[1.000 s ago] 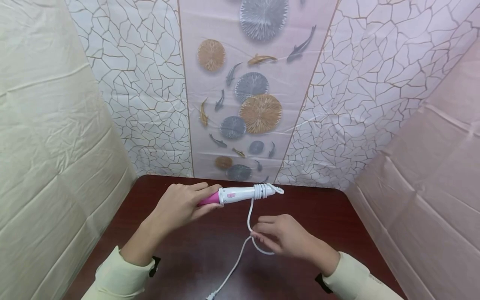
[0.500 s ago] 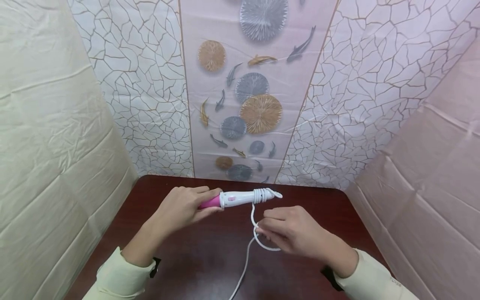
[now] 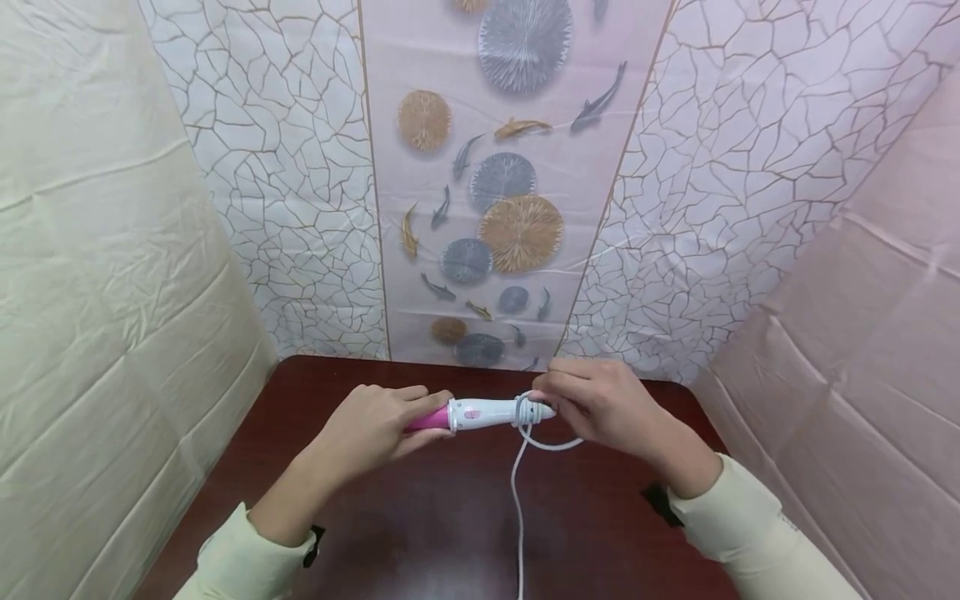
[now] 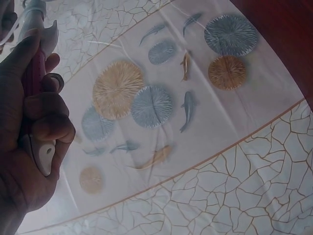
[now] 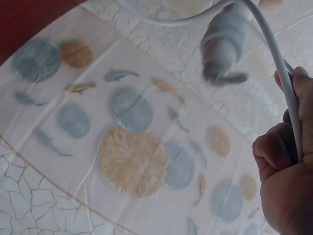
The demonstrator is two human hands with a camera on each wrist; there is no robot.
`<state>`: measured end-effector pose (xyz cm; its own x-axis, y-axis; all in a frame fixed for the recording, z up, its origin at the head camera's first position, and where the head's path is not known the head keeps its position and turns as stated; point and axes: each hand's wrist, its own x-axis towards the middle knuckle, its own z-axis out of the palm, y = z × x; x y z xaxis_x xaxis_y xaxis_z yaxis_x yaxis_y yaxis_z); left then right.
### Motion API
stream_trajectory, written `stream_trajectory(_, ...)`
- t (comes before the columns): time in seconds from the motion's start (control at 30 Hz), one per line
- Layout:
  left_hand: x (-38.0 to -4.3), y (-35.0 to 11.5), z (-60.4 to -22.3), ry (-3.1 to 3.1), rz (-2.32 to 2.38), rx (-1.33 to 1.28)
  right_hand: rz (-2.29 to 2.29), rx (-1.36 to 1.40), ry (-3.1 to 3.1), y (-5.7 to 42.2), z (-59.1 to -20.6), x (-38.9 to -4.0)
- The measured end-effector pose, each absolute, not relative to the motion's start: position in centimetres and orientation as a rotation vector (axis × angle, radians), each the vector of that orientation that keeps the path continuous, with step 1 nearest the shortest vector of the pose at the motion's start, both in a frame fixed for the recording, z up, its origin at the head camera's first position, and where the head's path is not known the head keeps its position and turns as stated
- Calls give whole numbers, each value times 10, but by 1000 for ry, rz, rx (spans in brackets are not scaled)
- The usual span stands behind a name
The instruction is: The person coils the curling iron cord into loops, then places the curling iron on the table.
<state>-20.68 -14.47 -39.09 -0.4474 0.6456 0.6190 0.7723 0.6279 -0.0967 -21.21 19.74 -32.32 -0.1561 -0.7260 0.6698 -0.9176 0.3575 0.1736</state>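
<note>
Several turns of cord circle wand at white end; tail below wand left unwrapped. Left hand grips wand's pink part; right hand pinches cord.

A desk reaches forward, its far edge at a back cloth; a left cloth rises along its left edge, a right cloth along its right. Held above the desk, toward the far edge and midway between the sides, a hair iron lies crosswise. The left hand grips its left end. Just beside its right end, toward the far right corner, the right hand holds a cord. The cord is wound around the iron's right end; one loop bows nearward between iron and right hand, and another length runs over the desk toward the near side, leaving view.
</note>
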Motion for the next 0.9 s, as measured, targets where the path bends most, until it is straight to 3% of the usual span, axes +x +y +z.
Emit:
stream_trajectory(0.53, -198, -143, -387, -2134, -288, -1169, 380, 1356, -2025, 205, -339, -255)
stream_trajectory(0.9, -194, -144, -381, -2129, -292, -1141, 884, 1390, -2151, 201, -382, -270)
